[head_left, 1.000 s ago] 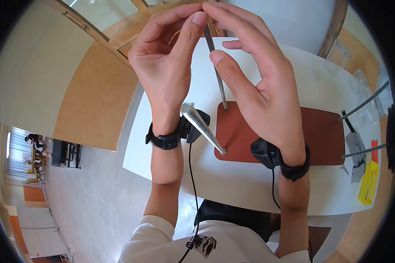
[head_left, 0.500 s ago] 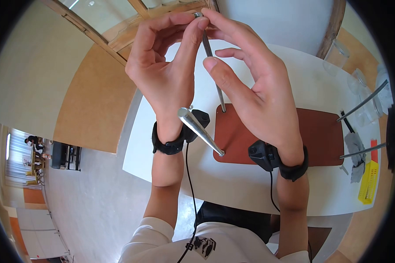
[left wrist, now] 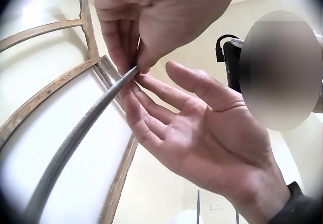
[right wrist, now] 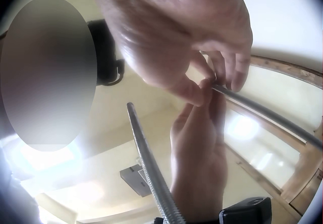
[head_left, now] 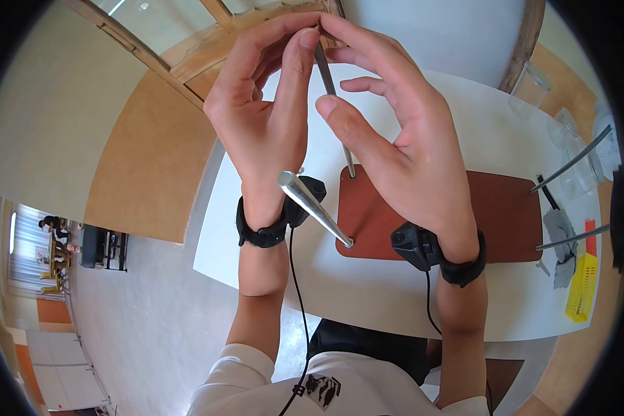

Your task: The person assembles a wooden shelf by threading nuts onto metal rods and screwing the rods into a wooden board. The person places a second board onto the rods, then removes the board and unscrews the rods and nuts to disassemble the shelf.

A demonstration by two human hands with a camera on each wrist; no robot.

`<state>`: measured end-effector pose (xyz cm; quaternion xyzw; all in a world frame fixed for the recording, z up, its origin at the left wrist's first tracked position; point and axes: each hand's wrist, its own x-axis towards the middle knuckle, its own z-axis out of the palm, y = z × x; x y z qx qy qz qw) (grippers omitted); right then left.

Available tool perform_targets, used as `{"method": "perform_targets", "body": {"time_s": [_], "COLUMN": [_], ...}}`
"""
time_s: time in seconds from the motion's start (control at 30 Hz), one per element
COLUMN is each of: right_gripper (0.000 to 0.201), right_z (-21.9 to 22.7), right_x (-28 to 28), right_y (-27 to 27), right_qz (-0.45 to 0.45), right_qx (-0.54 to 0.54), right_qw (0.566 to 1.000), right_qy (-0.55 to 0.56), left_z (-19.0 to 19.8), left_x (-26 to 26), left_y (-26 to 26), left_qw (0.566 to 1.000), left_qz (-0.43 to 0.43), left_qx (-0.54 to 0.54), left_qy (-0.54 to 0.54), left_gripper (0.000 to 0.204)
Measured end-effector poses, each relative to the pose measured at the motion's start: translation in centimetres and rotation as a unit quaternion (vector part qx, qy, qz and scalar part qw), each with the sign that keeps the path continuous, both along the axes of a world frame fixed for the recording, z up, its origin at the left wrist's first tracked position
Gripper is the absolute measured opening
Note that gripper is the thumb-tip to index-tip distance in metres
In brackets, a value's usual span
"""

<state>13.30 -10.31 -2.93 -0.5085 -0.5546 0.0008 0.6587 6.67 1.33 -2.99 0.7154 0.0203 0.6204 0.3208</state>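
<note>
**Both hands meet at the top of an upright rod**

We have the left hand (head_left: 262, 128) raised at the upper middle of the frame, thumb and index finger pinched together on the tip of a metal rod (head_left: 326, 76). The right hand (head_left: 426, 159) comes in from the other side with its fingers extended, their tips touching at the same end, while its thumb (head_left: 341, 119) stays clear of them, beside the rod. We cannot tell whether anything small sits between the fingertips, since they cover the rod's end.

The rod's foot stands at the upper left corner of a reddish-brown board (head_left: 506, 215), which lies flat on the white surface (head_left: 367, 291). We judge that the board holds the foot, so the hands need only manage the top. The high, arched hands seem placed to reach that tip from both sides.

A second rod (head_left: 319, 211) rises from the board's lower left corner, untouched, and two more (head_left: 572, 159) (head_left: 573, 239) stand at the right corners. Their corner spacing leaves us room to work between them. A grey cloth (head_left: 565, 267) and a yellow basket (head_left: 582, 288) lie at the right, beyond the board.
</note>
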Motion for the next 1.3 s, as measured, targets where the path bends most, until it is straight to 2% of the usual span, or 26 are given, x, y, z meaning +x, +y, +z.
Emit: {"method": "perform_targets", "body": {"time_s": [0.07, 0.13, 0.27, 0.37, 0.4, 0.43, 0.47, 0.53, 0.63, 0.67, 0.8, 0.87, 0.97, 1.0, 1.03, 1.1, 1.17, 1.3], "right_gripper": [0.055, 0.054, 0.052, 0.051, 0.05, 0.05, 0.05, 0.049, 0.048, 0.048, 0.047, 0.047, 0.046, 0.047, 0.047, 0.048, 0.048, 0.049], "right_z": [-0.5, -2.0, -1.8, -1.1, -0.7, -0.6, -0.8, -1.4, -1.6, -1.6, -1.4, -1.1, -1.4, -2.1, -2.4, -2.4, -2.4, -2.2], "right_x": [0.9, 2.3, 1.9, 2.1, 2.9, 3.3, 3.1, 2.6, 3.2, 3.3, 3.3, 3.2, 2.6, 1.7, 1.2, 1.2, 1.3, 1.4], "right_y": [0.2, 1.1, 1.1, 0.6, 0.3, 0.0, 0.1, 0.5, 0.7, 0.6, 0.2, 0.0, 0.4, 1.2, 1.7, 1.7, 1.6, 1.5], "right_qz": [0.003, 0.111, 0.131, 0.123, 0.074, 0.024, 0.023, 0.061, 0.104, 0.103, 0.085, 0.076, 0.069, 0.092, 0.114, 0.115, 0.116, 0.122], "right_qx": [-0.003, 0.075, 0.091, 0.082, 0.044, 0.004, 0.004, 0.096, 0.099, 0.099, 0.084, 0.077, 0.07, 0.1, 0.128, 0.128, 0.129, 0.13], "right_qw": [1.0, 0.989, 0.981, 0.98, 0.996, 0.993, 0.993, 0.993, 0.99, 0.99, 0.993, 0.994, 0.995, 0.983, 0.949, 0.952, 0.958, 0.968], "right_qy": [-0.003, 0.068, 0.114, 0.134, 0.008, -0.118, -0.117, -0.036, 0.004, 0.004, -0.006, -0.014, -0.02, 0.123, 0.264, 0.252, 0.228, 0.179], "left_z": [0.0, -0.2, -0.5, -0.6, -0.6, -0.6, -0.7, -0.7, -0.5, -0.4, -0.5, -0.8, -1.0, -0.8, -0.6, -0.6, -0.7, -0.5], "left_x": [-0.1, 0.0, 0.3, 0.1, 0.2, 0.3, 0.4, 0.3, 0.2, 0.2, 0.4, 0.4, 0.2, 0.2, 0.2, 0.2, 0.4, 0.6], "left_y": [0.1, 0.4, 0.5, 1.0, 1.2, 1.3, 1.4, 1.6, 1.2, 0.9, 0.4, 0.6, 0.9, 0.9, 1.0, 0.9, 0.7, 0.0], "left_qw": [1.0, 0.999, 0.993, 0.989, 0.989, 0.983, 0.974, 0.973, 0.968, 0.962, 0.963, 0.928, 0.929, 0.929, 0.927, 0.924, 0.922, 0.903], "left_qz": [-0.001, -0.024, -0.087, -0.097, -0.097, -0.143, -0.188, -0.193, -0.201, -0.203, -0.188, -0.264, -0.266, -0.266, -0.294, -0.32, -0.314, -0.327], "left_qx": [-0.018, -0.035, -0.075, -0.108, -0.108, -0.117, -0.126, -0.123, -0.151, -0.182, -0.191, -0.262, -0.256, -0.256, -0.232, -0.207, -0.226, -0.277], "left_qy": [0.018, 0.013, 0.005, 0.021, 0.02, 0.005, -0.011, -0.002, 0.012, 0.018, 0.027, -0.033, -0.001, -0.001, 0.008, 0.017, 0.035, 0.022], "left_gripper": [0.014, 0.015, 0.017, 0.018, 0.018, 0.02, 0.022, 0.023, 0.024, 0.025, 0.027, 0.025, 0.033, 0.033, 0.032, 0.031, 0.039, 0.039]}}
